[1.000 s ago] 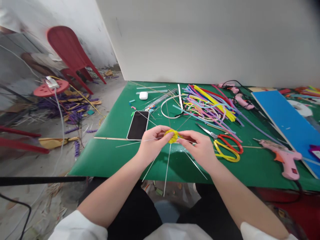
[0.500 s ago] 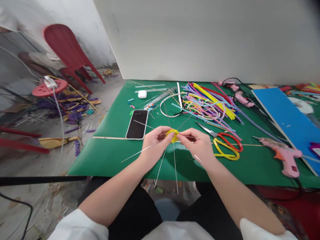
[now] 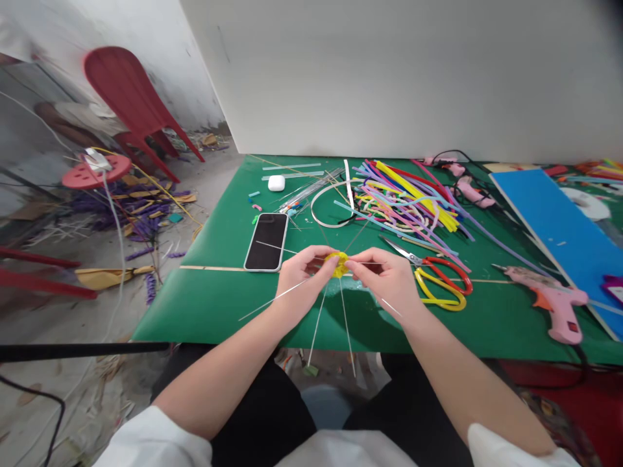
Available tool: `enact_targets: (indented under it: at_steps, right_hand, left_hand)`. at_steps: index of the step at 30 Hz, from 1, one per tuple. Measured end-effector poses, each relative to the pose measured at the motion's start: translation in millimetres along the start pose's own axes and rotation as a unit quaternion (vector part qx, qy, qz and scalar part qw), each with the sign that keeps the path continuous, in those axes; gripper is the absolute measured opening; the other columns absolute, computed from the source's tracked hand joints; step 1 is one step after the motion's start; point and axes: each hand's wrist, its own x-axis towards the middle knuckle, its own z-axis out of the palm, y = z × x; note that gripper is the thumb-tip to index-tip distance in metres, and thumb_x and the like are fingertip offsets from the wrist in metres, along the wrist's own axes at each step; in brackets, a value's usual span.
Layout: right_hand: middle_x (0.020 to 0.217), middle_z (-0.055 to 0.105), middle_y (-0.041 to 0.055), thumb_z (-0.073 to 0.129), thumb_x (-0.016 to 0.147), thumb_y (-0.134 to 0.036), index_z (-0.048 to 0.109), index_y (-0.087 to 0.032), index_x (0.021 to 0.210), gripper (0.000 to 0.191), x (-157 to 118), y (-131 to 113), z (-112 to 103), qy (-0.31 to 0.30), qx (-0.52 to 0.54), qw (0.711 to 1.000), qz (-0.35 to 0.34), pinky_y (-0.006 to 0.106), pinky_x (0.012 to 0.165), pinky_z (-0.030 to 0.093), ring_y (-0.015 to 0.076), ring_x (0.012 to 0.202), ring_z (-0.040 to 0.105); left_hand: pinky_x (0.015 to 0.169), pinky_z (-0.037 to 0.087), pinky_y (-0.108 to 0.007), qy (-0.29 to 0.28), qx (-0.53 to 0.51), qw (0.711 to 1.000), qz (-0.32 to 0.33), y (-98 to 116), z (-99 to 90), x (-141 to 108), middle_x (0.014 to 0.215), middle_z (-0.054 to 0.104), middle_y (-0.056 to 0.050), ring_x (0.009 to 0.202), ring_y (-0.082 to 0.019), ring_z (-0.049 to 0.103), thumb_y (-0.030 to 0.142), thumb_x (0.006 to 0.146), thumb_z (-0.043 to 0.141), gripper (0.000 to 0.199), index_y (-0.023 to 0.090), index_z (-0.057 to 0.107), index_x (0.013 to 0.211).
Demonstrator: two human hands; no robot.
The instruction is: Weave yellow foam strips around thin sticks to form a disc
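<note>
Between my two hands, above the table's front part, is a small round yellow pipe-cleaner piece (image 3: 337, 266) with several thin wire spokes (image 3: 346, 324) radiating out of it. My left hand (image 3: 306, 275) pinches its left side between thumb and fingers. On the opposite side my right hand (image 3: 384, 275) is closed, thumb and fingertips pressed at the yellow edge. Some spokes pass behind or under the hands, and the fingers partly cover the yellow centre. Scissors with red and yellow handles (image 3: 445, 299) lie just right of my right hand. Left of my left hand rests a phone (image 3: 267, 242).
On the green table (image 3: 209, 305) lie a heap of coloured pipe cleaners (image 3: 403, 201), a white hoop (image 3: 314, 211), a white earphone case (image 3: 276, 183), a pink glue gun (image 3: 555, 301) and a blue board (image 3: 545, 227). A white panel (image 3: 389, 78) stands behind. A red chair (image 3: 129, 97) is at left.
The yellow piece with its spokes has turned slightly: the lower spoke tips have swung right, and the upper left spoke tip sits lower. Both hands keep their grip in nearly the same place.
</note>
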Motion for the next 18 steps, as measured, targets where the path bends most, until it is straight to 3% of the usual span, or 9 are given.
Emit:
enact_targets:
  at_steps: [2,5,7,9,11,15,18]
  right_hand:
    - [0.060,0.064,0.0005,0.065,0.070,-0.036,0.067,-0.019,0.073,0.017,3,-2,-6,-0.003,-0.009,1.000,0.005,0.022,0.045,0.042,0.0123,0.052,0.058]
    - [0.055,0.061,0.0000,0.065,0.069,-0.037,0.066,-0.017,0.072,0.020,7,-6,-20,-0.032,-0.015,0.999,0.028,0.022,0.042,0.040,0.0108,0.047,0.054]
    - [0.053,0.059,-0.0004,0.066,0.068,-0.038,0.065,-0.016,0.071,0.022,10,-8,-28,-0.079,-0.008,0.995,0.053,0.021,0.042,0.039,0.0100,0.047,0.052]
    - [0.053,0.058,-0.0006,0.067,0.067,-0.038,0.065,-0.015,0.070,0.023,11,-11,-33,-0.127,-0.001,0.989,0.074,0.020,0.042,0.038,0.0092,0.048,0.051]
    - [0.054,0.057,-0.0007,0.067,0.067,-0.037,0.065,-0.014,0.070,0.023,11,-12,-34,-0.154,0.002,0.984,0.085,0.020,0.043,0.038,0.0084,0.048,0.050]
    - [0.055,0.057,-0.0004,0.067,0.066,-0.036,0.066,-0.014,0.071,0.023,11,-10,-30,-0.171,-0.006,0.981,0.094,0.020,0.043,0.038,0.0086,0.049,0.051]
    - [0.055,0.059,0.0001,0.067,0.066,-0.036,0.066,-0.014,0.073,0.024,11,-7,-28,-0.191,-0.012,0.976,0.104,0.019,0.043,0.038,0.0091,0.050,0.052]
  left_hand:
    - [0.071,0.052,-0.026,-0.101,0.016,0.995,0.000,11,-15.8,5,0.097,0.067,-0.008,0.083,-0.017,0.064,0.030,0.071,0.065,0.034,0.017,0.062,0.103]
    - [0.080,0.051,-0.030,-0.313,0.032,0.949,-0.028,27,-53.9,17,0.114,0.062,-0.008,0.102,-0.022,0.059,0.021,0.060,0.073,0.073,0.027,0.046,0.127]
    - [0.081,0.050,-0.032,-0.398,0.021,0.914,-0.070,31,-78.0,25,0.112,0.063,-0.010,0.102,-0.024,0.060,0.018,0.058,0.074,0.068,0.027,0.053,0.121]
    - [0.081,0.050,-0.033,-0.414,-0.007,0.904,-0.109,29,-90.9,30,0.108,0.065,-0.012,0.099,-0.024,0.062,0.021,0.064,0.071,0.054,0.024,0.058,0.116]
    - [0.084,0.049,-0.035,-0.397,-0.040,0.908,-0.130,21,-89.7,32,0.109,0.064,-0.013,0.101,-0.024,0.061,0.026,0.070,0.066,0.046,0.023,0.059,0.115]
    - [0.087,0.047,-0.041,-0.356,-0.080,0.920,-0.143,7,-63.1,29,0.105,0.066,-0.015,0.099,-0.026,0.062,0.032,0.075,0.061,0.040,0.017,0.061,0.112]
    - [0.081,0.050,-0.038,-0.350,-0.080,0.923,-0.141,3,-46.2,27,0.101,0.068,-0.013,0.092,-0.024,0.064,0.033,0.075,0.062,0.035,0.017,0.065,0.106]
